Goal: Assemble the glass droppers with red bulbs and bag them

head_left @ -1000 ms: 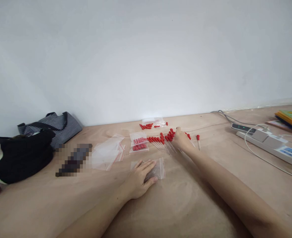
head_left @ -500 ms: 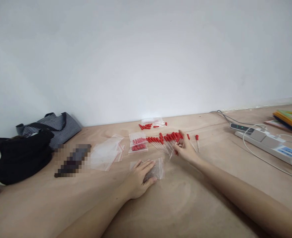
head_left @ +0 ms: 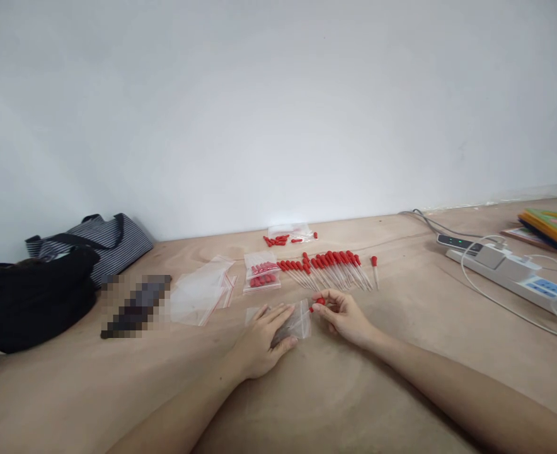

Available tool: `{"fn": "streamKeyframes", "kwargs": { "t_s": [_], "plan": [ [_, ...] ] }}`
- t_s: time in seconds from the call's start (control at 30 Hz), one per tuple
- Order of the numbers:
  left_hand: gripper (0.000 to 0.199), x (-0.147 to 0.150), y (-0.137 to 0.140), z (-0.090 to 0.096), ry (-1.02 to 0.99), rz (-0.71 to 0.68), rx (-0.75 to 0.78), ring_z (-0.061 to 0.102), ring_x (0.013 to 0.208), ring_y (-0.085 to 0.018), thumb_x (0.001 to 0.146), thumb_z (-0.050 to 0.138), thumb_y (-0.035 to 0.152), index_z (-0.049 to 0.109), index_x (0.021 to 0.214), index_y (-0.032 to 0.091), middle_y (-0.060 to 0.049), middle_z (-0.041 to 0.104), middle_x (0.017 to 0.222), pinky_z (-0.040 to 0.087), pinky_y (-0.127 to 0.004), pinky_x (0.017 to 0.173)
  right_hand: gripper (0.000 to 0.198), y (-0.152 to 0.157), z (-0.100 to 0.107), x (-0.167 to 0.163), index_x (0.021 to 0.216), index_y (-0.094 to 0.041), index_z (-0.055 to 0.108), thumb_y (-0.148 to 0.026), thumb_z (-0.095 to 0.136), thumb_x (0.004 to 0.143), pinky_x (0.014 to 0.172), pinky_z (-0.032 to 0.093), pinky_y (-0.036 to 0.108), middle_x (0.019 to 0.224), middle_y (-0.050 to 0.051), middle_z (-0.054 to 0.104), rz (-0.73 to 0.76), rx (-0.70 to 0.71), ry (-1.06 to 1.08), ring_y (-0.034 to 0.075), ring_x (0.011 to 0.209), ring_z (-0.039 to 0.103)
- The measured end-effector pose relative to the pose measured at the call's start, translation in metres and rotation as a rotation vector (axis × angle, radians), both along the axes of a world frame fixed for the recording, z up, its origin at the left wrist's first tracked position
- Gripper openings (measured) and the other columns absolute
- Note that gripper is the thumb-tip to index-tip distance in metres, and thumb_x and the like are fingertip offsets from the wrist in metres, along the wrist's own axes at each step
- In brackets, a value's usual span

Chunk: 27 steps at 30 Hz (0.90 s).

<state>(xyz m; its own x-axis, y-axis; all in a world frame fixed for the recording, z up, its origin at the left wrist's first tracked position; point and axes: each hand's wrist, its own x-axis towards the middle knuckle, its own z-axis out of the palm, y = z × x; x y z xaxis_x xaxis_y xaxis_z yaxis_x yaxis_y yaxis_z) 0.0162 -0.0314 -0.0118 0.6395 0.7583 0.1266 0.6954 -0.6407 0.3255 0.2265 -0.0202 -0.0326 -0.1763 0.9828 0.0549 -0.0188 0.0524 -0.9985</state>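
My left hand [head_left: 268, 343] lies flat over a clear zip bag [head_left: 302, 320] on the table, fingers stretched out and thumb apart. At the bag's right end, my right hand [head_left: 349, 320] pinches a red-bulbed dropper [head_left: 321, 302], its tip end pointing left into or over the bag's opening; which of the two, I cannot tell. Beyond the hands lies a row of red-topped droppers [head_left: 336, 260], with one separate dropper [head_left: 374, 263] to its right. Left of the row, filled zip bags [head_left: 262, 285] hold more red-bulbed droppers.
Flat clear bags [head_left: 196, 293] overlap at left, beside a pixelated dark object [head_left: 141, 306]. Farther left are a black bag [head_left: 42, 306] and a striped bag [head_left: 122, 246]. Loose red bulbs [head_left: 276, 240] lie near the wall. A power strip [head_left: 510, 274] with cables stands right.
My right hand has come from the dropper row toward me and to the left, bringing a dropper to the zip bag's end. My left hand stays flat on the bag.
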Motion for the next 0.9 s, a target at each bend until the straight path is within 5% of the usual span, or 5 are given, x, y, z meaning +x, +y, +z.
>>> {"fn": "streamKeyframes", "kwargs": {
  "t_s": [0.27,0.43,0.53,0.73,0.9],
  "plan": [
    [0.056,0.005,0.001,-0.004,-0.016,-0.017,0.045,0.037,0.123,-0.025,0.084,0.043,0.046,0.035,0.132,0.018,-0.01,0.042,0.134,0.028,-0.046,0.103,0.041,0.002,0.005,-0.002,0.068,-0.018,0.047,-0.042,0.075,0.052,0.037,0.03,0.015,0.055,-0.006,0.054,0.243,-0.04,-0.084,0.005,0.042,0.044],
    [0.065,-0.004,-0.002,0.007,-0.06,-0.046,0.116,0.044,0.116,-0.029,0.074,0.055,0.052,0.043,0.127,0.017,-0.012,0.05,0.125,0.035,-0.045,0.098,0.037,0.007,0.004,0.002,0.065,-0.015,0.054,-0.043,0.075,0.051,0.034,0.032,0.015,0.053,-0.005,0.054,0.211,-0.062,-0.179,0.005,0.042,0.043],
    [0.055,-0.016,-0.007,0.012,-0.022,-0.008,0.012,0.046,0.115,-0.026,0.078,0.052,0.047,0.044,0.125,0.02,-0.01,0.049,0.127,0.039,-0.043,0.096,0.035,0.008,0.003,0.009,0.068,-0.014,0.056,-0.041,0.074,0.054,0.037,0.035,0.015,0.059,-0.002,0.058,0.182,-0.073,-0.186,0.005,0.046,0.046],
    [0.051,-0.019,-0.01,0.012,0.022,0.006,-0.103,0.038,0.123,-0.025,0.081,0.05,0.041,0.043,0.126,0.02,-0.009,0.043,0.134,0.03,-0.046,0.103,0.036,0.009,0.001,0.021,0.079,-0.015,0.057,-0.04,0.071,0.058,0.039,0.039,0.017,0.068,0.0,0.061,0.248,-0.099,-0.19,0.004,0.044,0.045],
    [0.049,-0.013,-0.005,0.011,0.018,-0.023,-0.108,0.037,0.124,-0.024,0.081,0.05,0.038,0.044,0.126,0.018,-0.01,0.044,0.132,0.024,-0.048,0.105,0.032,0.007,0.0,0.02,0.07,-0.015,0.061,-0.045,0.069,0.061,0.041,0.036,0.019,0.059,-0.002,0.056,0.233,-0.018,-0.214,0.006,0.044,0.044]
  ]
}}
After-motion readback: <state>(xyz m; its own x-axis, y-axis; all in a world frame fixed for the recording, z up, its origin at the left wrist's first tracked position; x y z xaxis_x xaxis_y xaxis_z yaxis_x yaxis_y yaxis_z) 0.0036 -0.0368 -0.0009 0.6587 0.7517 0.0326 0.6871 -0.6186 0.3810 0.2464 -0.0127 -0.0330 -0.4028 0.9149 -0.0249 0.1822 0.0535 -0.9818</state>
